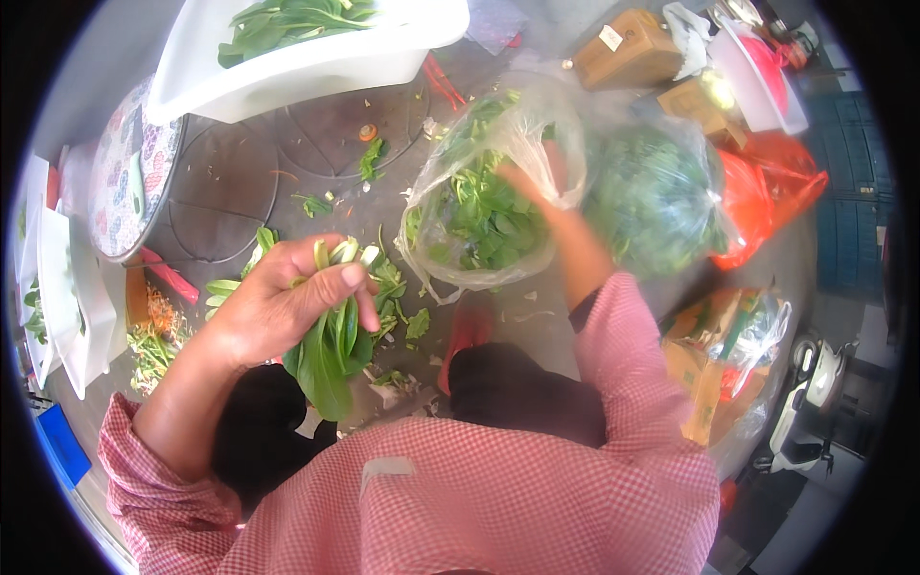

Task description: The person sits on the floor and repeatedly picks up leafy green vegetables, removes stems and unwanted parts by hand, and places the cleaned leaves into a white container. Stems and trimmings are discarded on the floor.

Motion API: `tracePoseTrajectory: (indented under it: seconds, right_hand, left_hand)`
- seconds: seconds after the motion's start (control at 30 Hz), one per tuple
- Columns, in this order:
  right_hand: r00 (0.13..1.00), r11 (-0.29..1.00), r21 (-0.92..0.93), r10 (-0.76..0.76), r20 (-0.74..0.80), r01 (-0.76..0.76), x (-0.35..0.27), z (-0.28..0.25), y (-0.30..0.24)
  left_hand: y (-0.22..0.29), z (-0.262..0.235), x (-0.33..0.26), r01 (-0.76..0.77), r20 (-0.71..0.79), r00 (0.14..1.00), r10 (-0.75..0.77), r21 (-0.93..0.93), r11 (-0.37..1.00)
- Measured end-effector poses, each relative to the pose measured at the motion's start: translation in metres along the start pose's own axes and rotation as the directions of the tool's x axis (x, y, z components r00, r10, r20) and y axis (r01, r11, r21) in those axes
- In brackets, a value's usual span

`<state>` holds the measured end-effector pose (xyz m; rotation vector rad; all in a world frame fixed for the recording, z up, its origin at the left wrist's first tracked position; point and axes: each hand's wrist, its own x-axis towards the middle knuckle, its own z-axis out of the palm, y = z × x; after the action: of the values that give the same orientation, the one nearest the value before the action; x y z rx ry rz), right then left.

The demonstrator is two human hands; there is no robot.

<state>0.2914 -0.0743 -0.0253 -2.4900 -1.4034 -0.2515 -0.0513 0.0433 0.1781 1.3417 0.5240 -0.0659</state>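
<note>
My left hand [287,297] is closed around a small bunch of leafy greens [329,359]. Its pale cut stems stick up past my thumb, and the broad leaves hang toward my lap. To the right, my right hand [534,182] reaches into an open clear plastic bag [422,254] on the floor. Loose leafy greens [484,216] fill much of this bag. Motion blur and the bag's film obscure my right fingers, so their grip is unclear. More leaves and trimmings [391,287] lie on the floor just beyond my left hand.
Ahead stands a white plastic tub [278,86] with greens in it. A round patterned stool [115,192] carries a pale green-handled tool [137,182]. At right are a full clear bag [652,196], a red bag [767,196] and a cardboard box [704,383]. Vegetable scraps [153,350] lie left.
</note>
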Motion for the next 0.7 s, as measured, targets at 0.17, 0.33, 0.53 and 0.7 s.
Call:
tracePoseTrajectory:
  seconds: [0.17,0.33,0.53,0.7]
  right_hand:
    - [0.913,0.981,0.060,0.147,0.381,-0.183,-0.048,0.016,-0.005]
    - [0.947,0.935,0.301,-0.255,0.193,0.190,-0.097,0.013,-0.004]
    - [0.820,0.951,-0.008,0.270,0.504,-0.309,-0.040,-0.046,-0.042]
    - [0.870,0.912,0.150,0.301,0.390,-0.383,-0.045,0.025,-0.020]
  left_hand:
    - [-0.010,-0.011,-0.006,-0.043,-0.037,0.998,0.044,0.029,0.999]
    - [-0.002,-0.013,-0.008,0.023,-0.091,0.996,-0.022,0.016,1.000]
    - [0.000,-0.012,-0.013,0.075,-0.078,0.994,-0.074,0.011,0.997]
    - [-0.007,-0.005,-0.005,0.031,-0.084,0.995,-0.044,-0.157,0.987]
